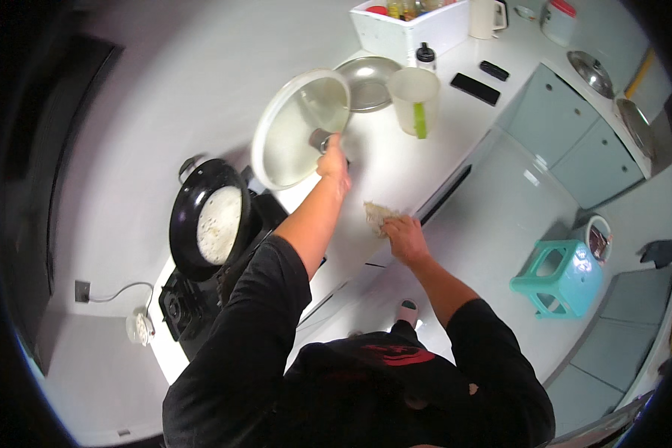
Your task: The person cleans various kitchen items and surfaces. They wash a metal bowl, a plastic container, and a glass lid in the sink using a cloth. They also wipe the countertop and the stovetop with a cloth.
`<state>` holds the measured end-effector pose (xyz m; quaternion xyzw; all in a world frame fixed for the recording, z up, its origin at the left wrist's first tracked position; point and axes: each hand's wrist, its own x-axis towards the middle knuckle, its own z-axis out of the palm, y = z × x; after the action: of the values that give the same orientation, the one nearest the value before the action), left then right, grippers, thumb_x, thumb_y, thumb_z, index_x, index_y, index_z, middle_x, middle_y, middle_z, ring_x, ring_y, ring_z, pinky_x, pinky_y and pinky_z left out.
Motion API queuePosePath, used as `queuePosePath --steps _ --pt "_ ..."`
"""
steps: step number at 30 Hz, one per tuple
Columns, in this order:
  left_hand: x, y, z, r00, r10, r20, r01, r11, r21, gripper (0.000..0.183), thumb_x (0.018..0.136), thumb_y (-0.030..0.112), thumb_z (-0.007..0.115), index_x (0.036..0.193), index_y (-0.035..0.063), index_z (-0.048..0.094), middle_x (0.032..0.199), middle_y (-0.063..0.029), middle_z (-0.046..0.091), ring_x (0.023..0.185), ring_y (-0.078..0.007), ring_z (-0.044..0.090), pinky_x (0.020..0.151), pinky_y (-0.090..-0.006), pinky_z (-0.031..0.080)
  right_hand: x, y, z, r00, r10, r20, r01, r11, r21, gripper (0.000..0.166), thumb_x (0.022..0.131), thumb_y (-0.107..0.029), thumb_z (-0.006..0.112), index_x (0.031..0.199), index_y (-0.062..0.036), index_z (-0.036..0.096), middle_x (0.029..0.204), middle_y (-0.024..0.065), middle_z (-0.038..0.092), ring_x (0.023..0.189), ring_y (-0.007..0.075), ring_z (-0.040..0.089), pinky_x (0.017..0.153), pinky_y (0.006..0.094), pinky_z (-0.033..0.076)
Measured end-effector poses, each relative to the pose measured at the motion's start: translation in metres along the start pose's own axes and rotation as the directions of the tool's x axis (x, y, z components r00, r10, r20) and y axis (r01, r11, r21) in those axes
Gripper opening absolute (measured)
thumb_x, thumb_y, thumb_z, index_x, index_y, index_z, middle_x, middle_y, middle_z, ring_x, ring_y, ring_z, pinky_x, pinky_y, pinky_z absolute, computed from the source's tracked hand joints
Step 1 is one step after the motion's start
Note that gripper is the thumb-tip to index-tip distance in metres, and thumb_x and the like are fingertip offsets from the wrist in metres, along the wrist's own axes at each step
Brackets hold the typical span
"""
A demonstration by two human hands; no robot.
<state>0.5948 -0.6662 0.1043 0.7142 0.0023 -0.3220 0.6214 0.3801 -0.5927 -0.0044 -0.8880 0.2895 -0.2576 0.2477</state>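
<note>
My left hand (334,163) grips the dark knob of a large glass pot lid (285,131) with a whitish rim. The lid is held tilted up above the white countertop (341,224), to the right of the wok. In my right hand (406,238) is a crumpled beige cloth (378,217), close to the counter's front edge. A black wok (186,224) sits on the gas stove (187,305) at the left, with a pale, bubbly food or liquid (220,227) in it.
Behind my hands stand a metal bowl (368,84), a translucent jug (411,98) with a green handle, a bottle (425,56) and a white foam box (411,33). A phone (475,89) lies farther right. A turquoise stool (579,277) stands on the floor.
</note>
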Motion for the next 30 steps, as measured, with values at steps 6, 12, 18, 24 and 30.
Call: queuePosePath --steps 6,12,18,24,30 --pt "0.015 0.002 0.028 0.984 0.058 -0.169 -0.089 0.979 -0.181 0.056 0.064 0.037 0.070 0.095 -0.0071 0.055 0.088 -0.0113 0.059 0.074 -0.0213 0.055 0.068 -0.0362 0.044 -0.151 0.018 -0.044 0.677 0.719 0.155 -0.696 0.558 0.452 0.022 0.082 -0.017 0.061 0.098 -0.0021 0.062 0.086 0.0091 0.064 0.075 0.0192 0.060 0.069 0.0306 0.048" --pt "0.011 -0.016 0.011 0.880 0.247 -0.405 -0.375 0.885 -0.276 0.045 0.063 0.030 0.069 0.087 -0.0053 0.058 0.075 -0.0101 0.060 0.064 -0.0217 0.055 0.062 -0.0356 0.045 -0.341 0.009 -0.108 0.136 0.990 0.048 -0.683 0.059 0.728 0.021 0.083 -0.013 0.058 0.099 0.0005 0.059 0.089 0.0072 0.063 0.078 0.0152 0.059 0.070 0.0278 0.048" --pt "-0.046 -0.043 -0.033 0.809 0.456 -0.372 -0.574 0.750 -0.330 0.022 0.065 0.013 0.062 0.071 -0.0061 0.054 0.064 -0.0068 0.056 0.053 -0.0166 0.054 0.051 -0.0310 0.045 -0.488 -0.067 -0.115 -0.289 0.946 -0.145 -0.289 0.058 0.956 0.018 0.085 -0.009 0.057 0.100 0.0006 0.057 0.089 0.0095 0.063 0.077 0.0193 0.062 0.070 0.0313 0.051" --pt "-0.142 -0.033 -0.047 0.757 0.623 -0.197 -0.653 0.703 -0.283 0.014 0.066 0.003 0.059 0.070 -0.0071 0.049 0.063 -0.0070 0.054 0.049 -0.0148 0.050 0.044 -0.0292 0.044 -0.587 -0.120 -0.118 -0.371 0.918 -0.141 -0.089 0.116 0.989 0.019 0.086 -0.008 0.054 0.102 0.0021 0.056 0.094 0.0111 0.063 0.079 0.0219 0.062 0.072 0.0333 0.051" --pt "-0.296 -0.056 -0.022 0.756 0.655 0.006 -0.577 0.671 -0.465 0.010 0.066 -0.004 0.052 0.065 0.0012 0.044 0.057 -0.0018 0.045 0.044 -0.0117 0.041 0.042 -0.0259 0.033 -0.727 -0.136 -0.145 -0.453 0.850 -0.269 0.003 0.303 0.953 0.014 0.087 -0.006 0.050 0.099 -0.0006 0.056 0.092 0.0087 0.061 0.082 0.0212 0.060 0.075 0.0354 0.051"
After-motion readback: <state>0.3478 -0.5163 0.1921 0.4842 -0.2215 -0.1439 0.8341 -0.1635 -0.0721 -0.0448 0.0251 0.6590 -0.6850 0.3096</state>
